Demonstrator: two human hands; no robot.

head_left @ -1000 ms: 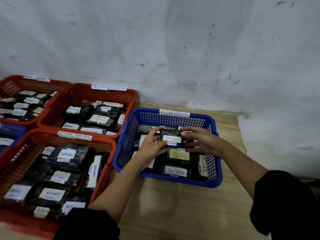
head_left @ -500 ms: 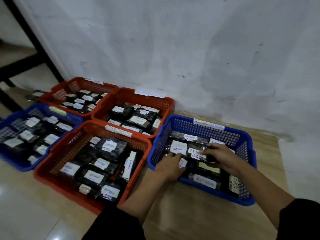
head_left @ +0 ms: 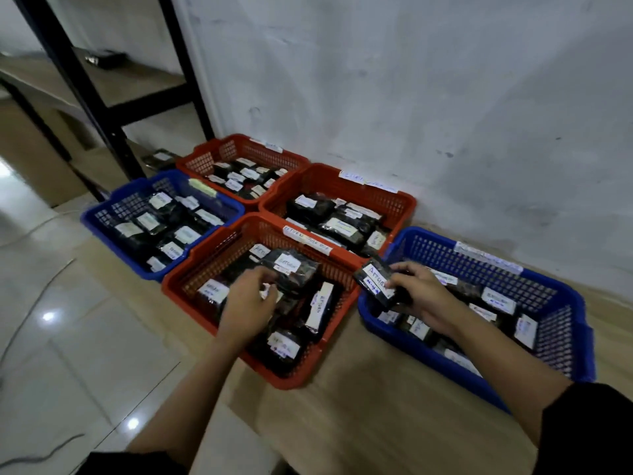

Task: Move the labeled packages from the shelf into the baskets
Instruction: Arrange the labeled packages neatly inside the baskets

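My right hand (head_left: 423, 298) grips a black package with a white label (head_left: 375, 282), lifted over the left end of the blue basket (head_left: 428, 351) on the right, which holds several labeled packages. My left hand (head_left: 248, 305) is over the near red basket (head_left: 205, 265), its fingers curled at the edge of a black labeled package (head_left: 296, 269) lying on top. Whether the fingers pinch it is hidden by the back of the hand. The black-framed shelf (head_left: 85, 97) stands at the upper left with a dark package (head_left: 104, 58) on its board.
Two more red baskets (head_left: 404, 204) (head_left: 205, 156) line the white wall, and a second blue basket (head_left: 102, 217) sits to the left; all hold labeled packages. One package (head_left: 157, 159) lies on the floor by the shelf leg. Glossy tile floor (head_left: 68, 354) lies at the left.
Both hands were placing a package in the right blue basket. Since then the view swung left, my left hand crossed to the near red basket, and my right hand lifted a package.
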